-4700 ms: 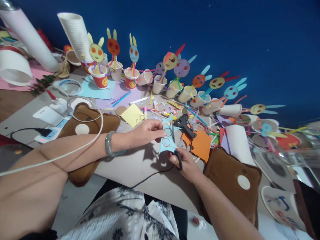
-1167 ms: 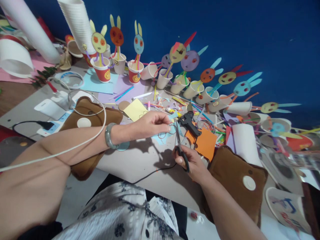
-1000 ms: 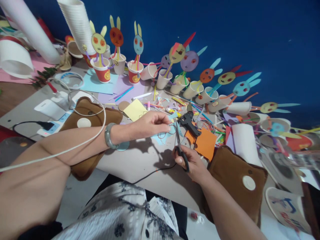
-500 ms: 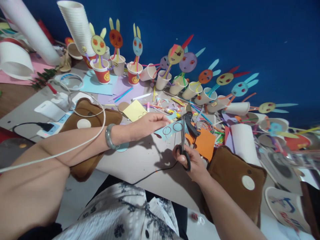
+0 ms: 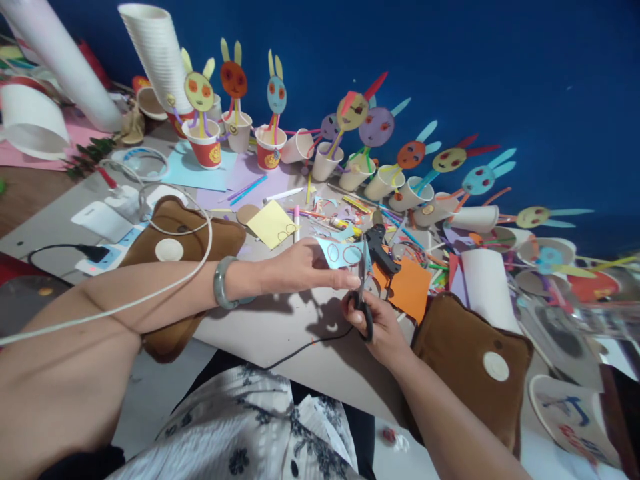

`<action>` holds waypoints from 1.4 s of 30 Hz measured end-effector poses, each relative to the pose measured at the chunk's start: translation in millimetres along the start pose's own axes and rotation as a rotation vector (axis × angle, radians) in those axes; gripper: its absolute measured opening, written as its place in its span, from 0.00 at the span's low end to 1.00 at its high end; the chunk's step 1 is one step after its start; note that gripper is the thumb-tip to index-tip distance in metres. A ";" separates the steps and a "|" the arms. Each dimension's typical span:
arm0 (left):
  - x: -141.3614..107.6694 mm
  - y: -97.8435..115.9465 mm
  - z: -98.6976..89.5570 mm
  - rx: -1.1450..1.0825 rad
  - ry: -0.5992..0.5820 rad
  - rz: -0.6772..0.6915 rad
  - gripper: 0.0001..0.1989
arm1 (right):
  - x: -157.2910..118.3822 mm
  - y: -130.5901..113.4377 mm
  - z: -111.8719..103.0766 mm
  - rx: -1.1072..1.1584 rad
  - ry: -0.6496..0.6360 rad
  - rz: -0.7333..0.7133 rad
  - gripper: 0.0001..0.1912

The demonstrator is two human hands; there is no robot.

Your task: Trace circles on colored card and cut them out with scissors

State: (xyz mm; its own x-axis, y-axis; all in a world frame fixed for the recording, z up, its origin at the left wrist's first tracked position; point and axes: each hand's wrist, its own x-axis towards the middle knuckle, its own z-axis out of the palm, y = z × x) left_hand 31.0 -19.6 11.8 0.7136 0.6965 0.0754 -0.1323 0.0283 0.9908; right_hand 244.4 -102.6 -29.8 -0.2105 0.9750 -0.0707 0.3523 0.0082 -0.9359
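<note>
Left hand (image 5: pixel 303 272) holds the blue paper (image 5: pixel 345 254), circles drawn on it, above the bench (image 5: pixel 295 333), inward of its near edge. Right hand (image 5: pixel 383 327) grips the scissors (image 5: pixel 363 270) at the paper's right side. Risk: left thumb lies close beside the blades; a slip could nick it. Poor paper tension might spoil a circle. Glue gun (image 5: pixel 383 251), just beyond, could get knocked.

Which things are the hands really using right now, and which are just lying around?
In use:
scissors, in the right hand
light blue paper with drawn circles, in the left hand

Just lying about, it seems:
black glue gun
orange paper
white pen
yellow paper, though it has drawn circles too
</note>
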 end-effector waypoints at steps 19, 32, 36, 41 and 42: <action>0.5 -1.0 -5.3 -0.184 0.084 -0.120 0.18 | 0.4 -3.6 2.5 -0.027 -0.006 0.035 0.35; -1.7 -1.9 -4.3 -0.040 0.136 -0.084 0.16 | -0.3 -4.6 2.3 -0.019 -0.039 0.028 0.33; -3.3 -0.2 -4.2 -0.001 0.137 -0.092 0.16 | -0.2 -5.8 2.5 -0.011 -0.038 0.036 0.33; -3.2 0.7 -4.5 0.038 0.146 -0.081 0.12 | -0.3 -4.0 1.8 -0.014 -0.029 0.024 0.34; -3.0 0.8 -4.5 0.048 0.145 -0.074 0.11 | -0.3 -3.9 1.5 -0.016 -0.031 0.027 0.34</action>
State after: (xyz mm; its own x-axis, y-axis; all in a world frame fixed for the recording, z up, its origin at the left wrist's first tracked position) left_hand 25.6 -18.4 11.8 0.6129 0.7901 -0.0120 -0.0471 0.0517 0.9976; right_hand 241.7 -103.2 -26.7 -0.2290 0.9675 -0.1071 0.3728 -0.0145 -0.9278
